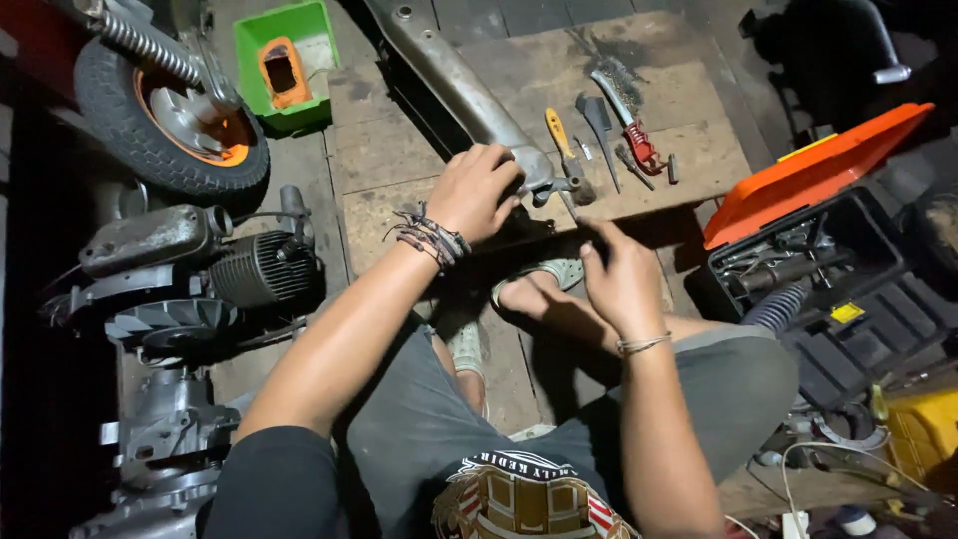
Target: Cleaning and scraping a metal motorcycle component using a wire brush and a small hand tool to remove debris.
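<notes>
Two bare hands work at the near end of a long grey metal arm (469, 95) lying on a wooden board (679, 90) in the centre. The left hand (477, 192) is closed over that end; the right hand (621, 274) pinches a thin tool just beside it. The job looks unfinished: screwdriver (564, 142), wire brush (627, 110) and open toolbox (838, 269) lie right, an engine (200, 269) left

Worn plank floor (399, 150) — dim, shadowed edges.

Long grey metal arm (454, 85) lies diagonally across the wooden board; worn, its near end gripped.
</notes>
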